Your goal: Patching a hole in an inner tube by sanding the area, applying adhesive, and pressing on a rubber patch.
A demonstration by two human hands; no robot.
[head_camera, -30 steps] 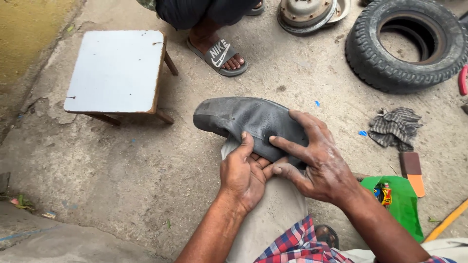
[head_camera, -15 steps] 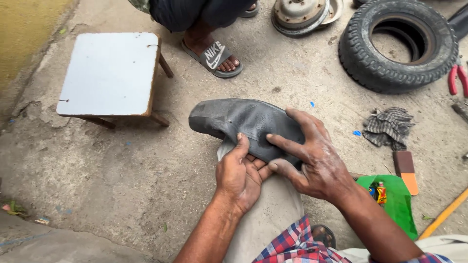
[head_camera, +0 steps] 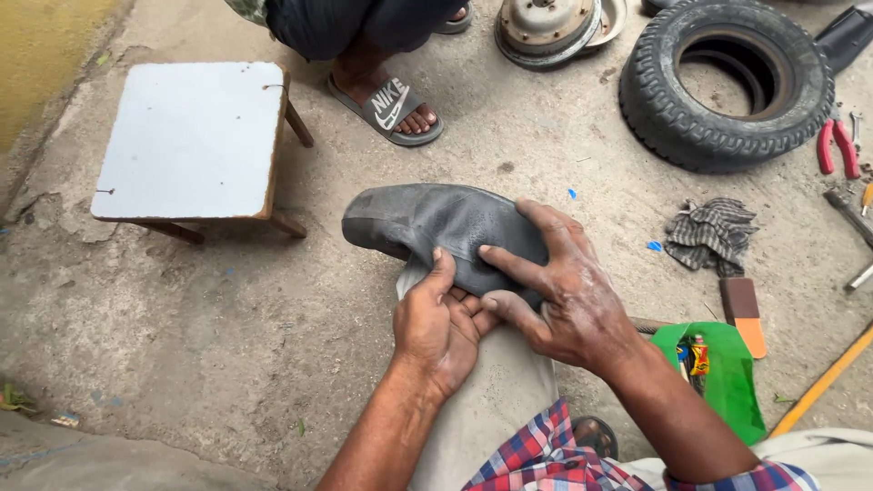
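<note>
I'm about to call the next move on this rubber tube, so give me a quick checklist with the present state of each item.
1. Left hand on the grey rubber tube: ok, thumb pressed on its near edge.
2. Right hand on the tube: ok, fingers spread flat over it.
3. Tube supported: ok, it lies folded over the person's knee.
4. Other person's sandalled foot apart from the tube: ok.
5. Red-handled pliers to hand: not ok, they lie off by the tyre.
6. Damage on the tube: cannot tell.
</note>
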